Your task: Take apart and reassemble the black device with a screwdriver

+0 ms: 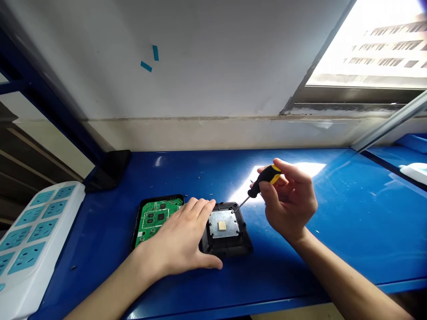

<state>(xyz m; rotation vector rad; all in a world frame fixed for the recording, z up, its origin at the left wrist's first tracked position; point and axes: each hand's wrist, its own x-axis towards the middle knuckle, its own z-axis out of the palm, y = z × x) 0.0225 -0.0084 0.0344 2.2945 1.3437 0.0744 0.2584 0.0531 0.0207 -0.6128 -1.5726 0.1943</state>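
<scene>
My right hand is closed round a black and yellow screwdriver. Its thin shaft slants down to the left, and the tip meets the upper right corner of a metal plate. That plate lies inside a black plastic cover and carries a small beige pad. My left hand steadies the cover by its left side, fingers at the far edge and thumb at the near edge. To the left, partly behind that hand, a green circuit board sits in a second black housing.
A white power strip with blue sockets runs along the left of the blue table. Several tiny screws lie scattered behind the parts. A wall closes off the back, beside a window.
</scene>
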